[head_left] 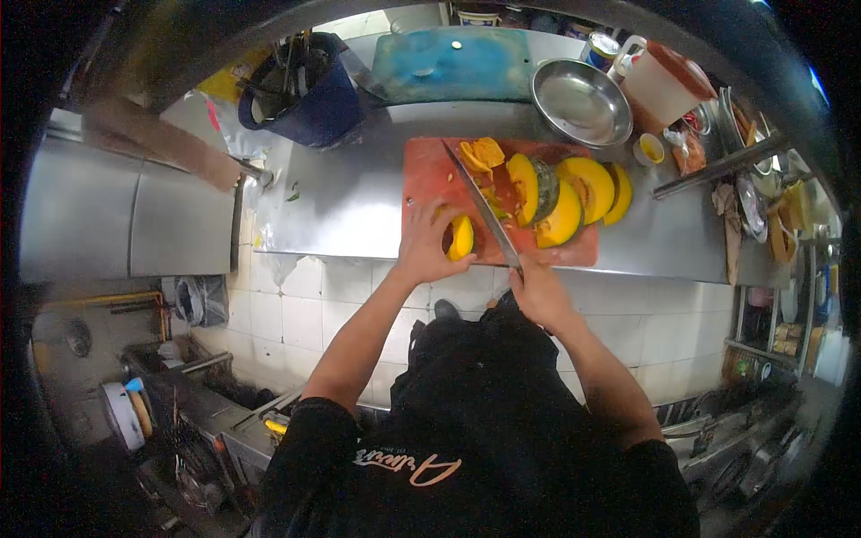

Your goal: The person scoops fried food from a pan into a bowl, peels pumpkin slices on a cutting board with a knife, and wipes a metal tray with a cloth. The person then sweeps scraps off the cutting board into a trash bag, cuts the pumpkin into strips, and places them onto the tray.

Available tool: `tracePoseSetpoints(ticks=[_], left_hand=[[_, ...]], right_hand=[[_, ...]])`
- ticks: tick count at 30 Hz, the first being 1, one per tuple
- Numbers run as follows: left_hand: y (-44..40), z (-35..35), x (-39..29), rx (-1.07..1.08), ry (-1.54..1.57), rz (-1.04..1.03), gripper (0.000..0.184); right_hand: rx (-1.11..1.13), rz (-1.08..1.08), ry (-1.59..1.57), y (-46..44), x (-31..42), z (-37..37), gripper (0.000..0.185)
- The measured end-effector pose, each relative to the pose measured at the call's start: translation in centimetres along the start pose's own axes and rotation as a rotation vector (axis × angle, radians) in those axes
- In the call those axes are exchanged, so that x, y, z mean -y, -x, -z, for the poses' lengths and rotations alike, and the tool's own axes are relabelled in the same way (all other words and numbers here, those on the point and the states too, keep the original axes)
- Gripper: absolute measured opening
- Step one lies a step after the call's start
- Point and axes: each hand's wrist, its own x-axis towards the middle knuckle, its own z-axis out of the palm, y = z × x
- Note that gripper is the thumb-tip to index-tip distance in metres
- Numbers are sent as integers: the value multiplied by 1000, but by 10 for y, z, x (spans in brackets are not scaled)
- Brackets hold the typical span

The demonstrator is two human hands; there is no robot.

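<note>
Precariously, my left hand [426, 244] clasps a pumpkin piece [463, 238] at eight o'clock from the knife [484, 205] my right hand [543, 292] grips — a rolling rind could expose fingertips.

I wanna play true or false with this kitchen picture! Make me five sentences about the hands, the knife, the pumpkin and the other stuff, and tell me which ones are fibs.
1. The right hand is holding a knife. True.
2. The left hand is holding a spoon. False: it is holding a small piece of pumpkin.
3. The round metal bowl is to the right of the blue board. True.
4. The big pumpkin slices are lying on the blue board. False: they are on the red board.
5. The knife's tip points back at the person's tummy. False: it points away from the person.
</note>
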Motion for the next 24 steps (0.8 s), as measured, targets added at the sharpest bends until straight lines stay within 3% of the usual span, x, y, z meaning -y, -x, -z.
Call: tracePoseSetpoints(ticks=[11, 24], left_hand=[[-7, -1, 1, 42, -59, 13, 72], [-14, 0, 8, 135, 14, 23, 74]], right_hand=[[12, 180, 57, 4, 14, 15, 26], [136, -67, 74, -9, 29, -4, 29]])
